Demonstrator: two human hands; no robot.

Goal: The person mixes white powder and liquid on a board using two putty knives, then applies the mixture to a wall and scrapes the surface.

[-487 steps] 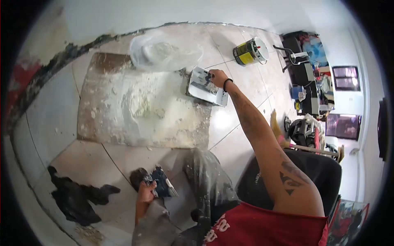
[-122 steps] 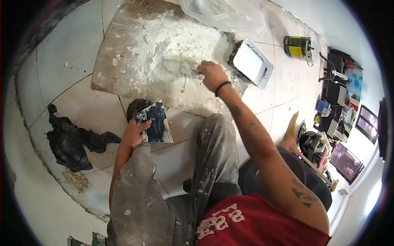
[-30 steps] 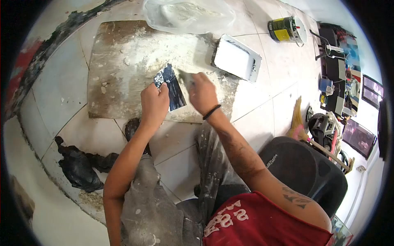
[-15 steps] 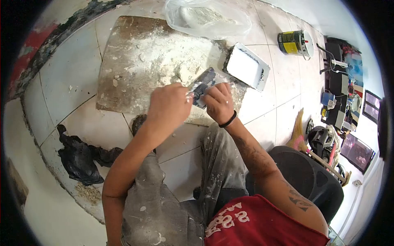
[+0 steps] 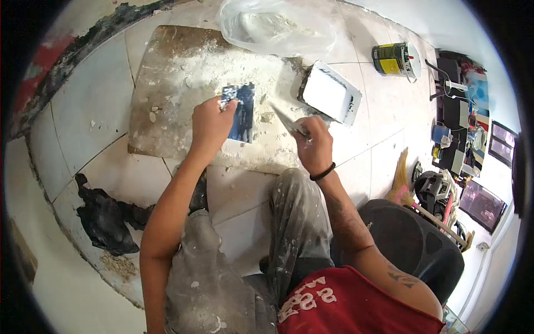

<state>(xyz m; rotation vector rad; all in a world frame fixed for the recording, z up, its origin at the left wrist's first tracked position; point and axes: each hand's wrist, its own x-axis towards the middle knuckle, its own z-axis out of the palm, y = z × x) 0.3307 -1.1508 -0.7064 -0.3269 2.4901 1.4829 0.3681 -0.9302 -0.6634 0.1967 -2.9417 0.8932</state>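
Note:
My left hand (image 5: 211, 125) grips a flat, dark blue rectangular scraper (image 5: 242, 117) by its left edge, where white paste is smeared. Closed round the handle of a putty knife (image 5: 286, 119) is my right hand (image 5: 315, 143); the thin grey blade is seen nearly edge-on and points up and left. The two tools are apart. Both are held over a worn wooden board (image 5: 161, 83), which is coated with white powder and crumbs of dried paste. A white tray (image 5: 334, 92) with dark-stained edges sits at the board's right.
Beyond the board lies a clear plastic bag (image 5: 278, 28) of white powder. A paint can (image 5: 392, 60) stands at the upper right. A black plastic bag (image 5: 103, 220) lies on the left floor tiles. A black chair (image 5: 411, 239) and a broom (image 5: 401, 183) are at the right.
My hands have moved apart, the left one leftward with the scraper, the right one right and down with the putty knife. The scraper now shows its broad blue face.

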